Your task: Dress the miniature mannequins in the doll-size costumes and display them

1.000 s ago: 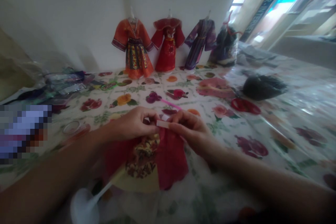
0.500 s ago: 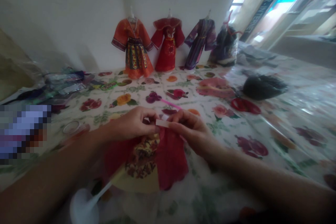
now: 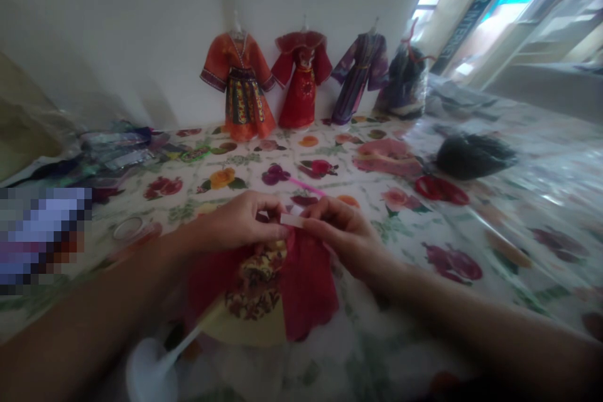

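A flower-print table under my remote camera, a small red-and-yellow garment at its near middle, my left hand with fingers pinching the garment's top, my right hand with fingers gripping a white strip there.

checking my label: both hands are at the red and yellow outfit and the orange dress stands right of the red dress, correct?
No: the head view shows the orange dress left of the red dress. The left hand and right hand are at the outfit.
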Action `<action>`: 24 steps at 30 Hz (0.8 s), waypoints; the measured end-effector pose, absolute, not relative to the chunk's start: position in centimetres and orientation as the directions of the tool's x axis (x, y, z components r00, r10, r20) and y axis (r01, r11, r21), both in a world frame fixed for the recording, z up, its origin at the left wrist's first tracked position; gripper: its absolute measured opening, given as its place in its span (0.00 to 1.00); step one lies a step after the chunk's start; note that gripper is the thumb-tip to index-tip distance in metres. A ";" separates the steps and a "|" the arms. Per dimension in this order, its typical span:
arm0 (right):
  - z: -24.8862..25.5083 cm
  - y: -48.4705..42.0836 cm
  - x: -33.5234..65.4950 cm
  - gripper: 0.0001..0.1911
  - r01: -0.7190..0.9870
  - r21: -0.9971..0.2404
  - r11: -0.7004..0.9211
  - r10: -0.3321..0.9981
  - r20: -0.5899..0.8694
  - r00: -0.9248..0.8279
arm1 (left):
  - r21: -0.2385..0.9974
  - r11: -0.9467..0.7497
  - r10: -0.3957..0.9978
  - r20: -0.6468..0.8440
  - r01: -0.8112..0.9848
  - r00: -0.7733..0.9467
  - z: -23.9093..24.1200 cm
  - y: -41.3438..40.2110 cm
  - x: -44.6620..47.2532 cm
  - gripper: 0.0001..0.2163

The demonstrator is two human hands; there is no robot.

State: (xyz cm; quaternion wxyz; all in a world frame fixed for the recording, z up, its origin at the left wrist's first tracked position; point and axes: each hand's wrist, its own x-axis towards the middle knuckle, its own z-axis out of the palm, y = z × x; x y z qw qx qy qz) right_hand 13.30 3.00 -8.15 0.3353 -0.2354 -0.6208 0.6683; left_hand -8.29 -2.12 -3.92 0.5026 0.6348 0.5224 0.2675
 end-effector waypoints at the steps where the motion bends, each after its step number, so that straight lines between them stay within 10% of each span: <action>1: -8.2 3.0 13.3 0.11 -0.156 -0.988 -0.002 0.740 0.104 -0.665 | 0.916 0.047 0.932 -0.184 0.399 0.311 -3.9 -2.1 -8.3 0.08; 24: -7.9 3.0 13.2 0.12 -0.136 -0.991 0.008 0.753 0.095 -0.651 | 0.926 0.071 0.921 -0.204 0.371 0.332 -4.0 -2.2 -8.4 0.11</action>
